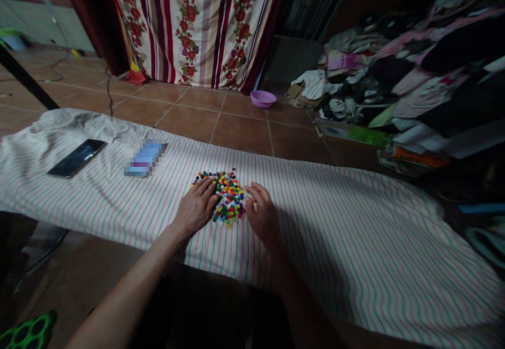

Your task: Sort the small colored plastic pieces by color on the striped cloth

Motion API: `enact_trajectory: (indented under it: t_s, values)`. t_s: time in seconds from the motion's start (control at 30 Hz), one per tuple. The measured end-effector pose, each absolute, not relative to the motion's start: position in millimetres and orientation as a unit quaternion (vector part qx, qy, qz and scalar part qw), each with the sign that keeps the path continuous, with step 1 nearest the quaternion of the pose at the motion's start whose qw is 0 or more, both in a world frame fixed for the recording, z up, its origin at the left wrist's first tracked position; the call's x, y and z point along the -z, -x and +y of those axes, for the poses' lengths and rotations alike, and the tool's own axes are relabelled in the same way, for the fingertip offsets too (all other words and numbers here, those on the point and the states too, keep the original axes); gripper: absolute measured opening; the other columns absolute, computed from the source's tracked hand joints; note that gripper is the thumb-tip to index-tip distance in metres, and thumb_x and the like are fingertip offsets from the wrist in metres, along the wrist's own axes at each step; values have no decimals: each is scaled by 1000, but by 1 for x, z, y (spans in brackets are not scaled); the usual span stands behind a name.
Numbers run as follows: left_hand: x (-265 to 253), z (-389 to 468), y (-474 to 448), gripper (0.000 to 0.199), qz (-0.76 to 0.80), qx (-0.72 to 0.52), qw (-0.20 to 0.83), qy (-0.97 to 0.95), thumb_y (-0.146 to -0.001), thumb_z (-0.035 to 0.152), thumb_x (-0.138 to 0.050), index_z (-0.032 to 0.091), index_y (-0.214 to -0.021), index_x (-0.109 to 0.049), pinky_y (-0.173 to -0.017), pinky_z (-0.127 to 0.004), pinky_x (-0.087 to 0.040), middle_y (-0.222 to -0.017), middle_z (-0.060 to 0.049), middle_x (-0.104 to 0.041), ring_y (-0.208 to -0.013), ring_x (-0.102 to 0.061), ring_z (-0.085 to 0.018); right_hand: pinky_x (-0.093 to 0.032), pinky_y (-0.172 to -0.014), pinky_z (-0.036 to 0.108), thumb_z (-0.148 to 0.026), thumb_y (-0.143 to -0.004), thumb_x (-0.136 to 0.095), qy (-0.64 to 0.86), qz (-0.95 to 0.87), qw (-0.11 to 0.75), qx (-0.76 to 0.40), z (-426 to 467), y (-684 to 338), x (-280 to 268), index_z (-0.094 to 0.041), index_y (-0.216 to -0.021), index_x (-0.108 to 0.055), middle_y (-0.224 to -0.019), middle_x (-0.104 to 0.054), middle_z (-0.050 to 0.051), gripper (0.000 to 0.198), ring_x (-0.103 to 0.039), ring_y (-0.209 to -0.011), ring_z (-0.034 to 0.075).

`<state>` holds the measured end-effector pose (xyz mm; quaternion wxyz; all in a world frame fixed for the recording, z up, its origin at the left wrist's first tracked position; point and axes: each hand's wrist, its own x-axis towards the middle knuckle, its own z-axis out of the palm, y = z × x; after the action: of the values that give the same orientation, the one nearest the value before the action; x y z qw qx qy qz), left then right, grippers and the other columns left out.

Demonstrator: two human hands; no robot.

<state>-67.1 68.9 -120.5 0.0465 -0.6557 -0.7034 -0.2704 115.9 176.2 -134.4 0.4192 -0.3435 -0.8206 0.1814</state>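
Striped cloth (335, 217): near edge in front, long stretch running from mid-length to right end. Left hand (196, 205): palm down, fingers extended, touching left side of coloured pieces (229, 199). Right hand (263, 213): just beside their right side, fingers bent, narrow grip; contents cannot be told. Coloured pieces: one loose heap, mid-length, between both hands. Dark phone (78, 158), lit phone (145, 158): flat, toward left end. Purple basin (263, 99): beyond far edge
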Motion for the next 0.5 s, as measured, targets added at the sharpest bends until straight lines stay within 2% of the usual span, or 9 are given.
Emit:
enact_trajectory:
  t_s: [0.1,0.2,0.37,0.43,0.5]
  values:
    - [123,70,69,41,-700,293,47,649,-97,31,-35,13,-127,-57,-112,-47,-42,-132,-13,-59,-132,-47,-23,-58,-90,44,-22,-90,-44,343,-820,421,-183,177,-119,136,-17,-108,-70,-121,-62,15,32,-61,-113,26]
    - [123,71,71,37,-701,299,56,644,-96,29,-37,13,-120,-60,-108,-45,-46,-127,-14,-61,-126,-49,-24,-58,-90,44,-23,-90,-44,336,-820,425,-187,177,-121,135,-17,-108,-70,-120,-63,15,32,-62,-111,26]
    - [110,67,70,31,-735,261,50,624,-95,30,-39,16,-105,-65,-84,-35,-52,-99,-10,-65,-97,-54,-21,-59,-86,41,-29,-94,-43,312,-816,425,-236,174,-121,120,-17,-113,-68,-114,-66,15,34,-67,-97,23]
    - [101,64,68,32,-750,234,54,616,-96,33,-38,17,-94,-66,-79,-34,-49,-92,-9,-63,-94,-53,-21,-59,-84,40,-34,-94,-46,304,-806,429,-272,167,-121,110,-18,-117,-66,-112,-67,14,34,-68,-91,21]
    - [95,60,66,33,-753,226,59,616,-96,34,-38,17,-91,-66,-79,-32,-47,-88,-9,-62,-93,-53,-20,-59,-84,40,-38,-93,-50,291,-792,425,-328,153,-123,99,-19,-120,-64,-110,-69,12,35,-69,-89,21]
